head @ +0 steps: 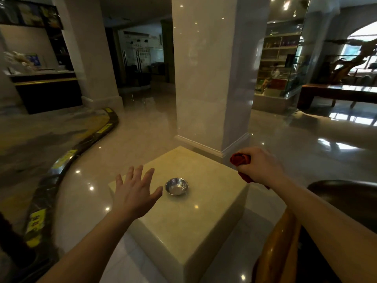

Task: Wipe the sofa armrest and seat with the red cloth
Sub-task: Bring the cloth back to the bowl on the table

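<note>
Flanking steel bowl (176, 186): spread hands (134, 193).

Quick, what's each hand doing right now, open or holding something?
Left hand: open, fingers spread, holding nothing.
Right hand: closed around the red cloth.

Two hands: left hand (134, 192) with five fingers spread, right hand (258, 167) fisted. One red cloth (240, 160), bunched. One steel bowl (176, 186). One cream block table (183, 219). One wooden armrest (275, 248), one dark sofa back (346, 199). Two pillars: one near (210, 74), one farther left (89, 54). One reception counter (47, 88). One glass cabinet (279, 58). One long wooden bench (336, 92). One curved floor strip (67, 160) with several yellow labels, exact count unclear.
</note>
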